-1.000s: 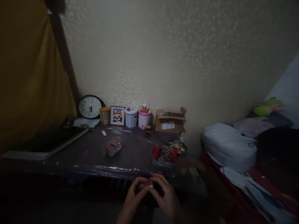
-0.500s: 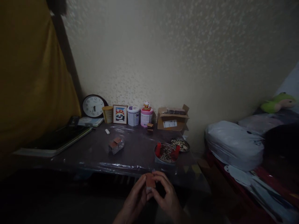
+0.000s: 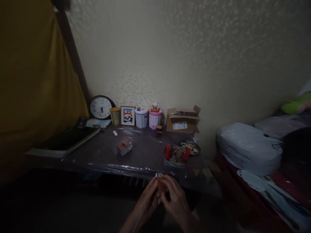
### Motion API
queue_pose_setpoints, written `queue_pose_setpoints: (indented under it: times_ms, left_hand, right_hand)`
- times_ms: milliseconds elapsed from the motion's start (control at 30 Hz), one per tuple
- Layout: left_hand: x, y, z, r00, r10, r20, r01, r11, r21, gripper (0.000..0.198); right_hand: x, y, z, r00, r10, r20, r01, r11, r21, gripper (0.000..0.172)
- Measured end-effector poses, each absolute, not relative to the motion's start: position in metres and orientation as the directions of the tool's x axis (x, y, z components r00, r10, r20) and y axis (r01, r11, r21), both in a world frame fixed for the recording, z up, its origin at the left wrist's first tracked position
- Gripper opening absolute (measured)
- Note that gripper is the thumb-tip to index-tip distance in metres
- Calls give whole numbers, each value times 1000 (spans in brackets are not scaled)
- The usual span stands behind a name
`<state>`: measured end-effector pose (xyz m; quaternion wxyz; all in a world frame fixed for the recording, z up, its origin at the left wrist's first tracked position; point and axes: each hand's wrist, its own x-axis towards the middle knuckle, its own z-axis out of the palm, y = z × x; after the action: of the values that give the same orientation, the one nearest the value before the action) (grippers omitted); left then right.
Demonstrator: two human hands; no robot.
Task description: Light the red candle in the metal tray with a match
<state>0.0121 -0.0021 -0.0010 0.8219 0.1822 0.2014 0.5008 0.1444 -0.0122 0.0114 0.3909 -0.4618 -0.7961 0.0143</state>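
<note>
A small brown matchbox (image 3: 161, 186) is held between both hands just in front of the table's near edge. On its left side, my left hand (image 3: 145, 200) is closed with thumb and fingers pressed against it. My right hand (image 3: 177, 198) pinches it from the right, its fingers covering part of the face. A white bit shows at the box's top end. Beyond the hands, a round tin (image 3: 175, 164) contains small dark and pale pieces and two red objects. Matchsticks fill a round dish (image 3: 190, 148) behind it. A plastic-wrapped stack of brown boxes (image 3: 124, 147) sits left of centre.
Along the wall stand a clock (image 3: 100, 107), a yellow tub (image 3: 115, 116), a panda picture (image 3: 127, 116), a white tub (image 3: 141, 118), a pink tub (image 3: 155, 119) and an open cardboard box (image 3: 181, 124). A white bag (image 3: 250, 147) lies to the right.
The matchbox has turned in my hands, and its white end now shows at the top. My right fingers cover more of it. The whole view has shifted slightly.
</note>
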Motion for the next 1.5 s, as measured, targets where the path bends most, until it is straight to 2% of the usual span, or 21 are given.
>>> queue_pose_setpoints:
  times_ms: [67, 167, 300, 367, 633, 867, 1233, 1500]
  left_hand:
    - [12, -2, -1, 427, 895, -127, -748, 428, 508, 24]
    - [10, -1, -1, 423, 899, -112, -757, 419, 501, 19]
    - [7, 0, -1, 457, 868, -194, -702, 486, 520, 23]
    - [5, 1, -2, 481, 852, -206, -662, 507, 552, 26]
    - [8, -2, -3, 527, 835, -161, -570, 487, 662, 24]
    - [8, -1, -4, 535, 817, -216, -498, 511, 700, 29]
    - [10, 1, -13, 554, 810, -194, -454, 489, 745, 35]
    - [15, 9, -23, 506, 825, -250, -388, 477, 789, 53]
  right_hand:
    - [145, -12, 14, -269, 761, 591, 705, 573, -417, 44]
    - [150, -9, 20, -278, 806, 523, 636, 563, -528, 37]
    - [162, 0, 26, -209, 839, 502, 555, 524, -646, 14]
    - [166, 4, 27, -192, 842, 504, 551, 518, -654, 15]
    - [170, 2, 26, -294, 862, 413, 649, 497, -576, 20]
    - [173, -2, 28, -392, 868, 305, 701, 497, -511, 21]
    - [176, 1, 17, -363, 884, 296, 757, 464, -460, 12]
    - [174, 0, 21, -351, 894, 278, 766, 445, -464, 12]
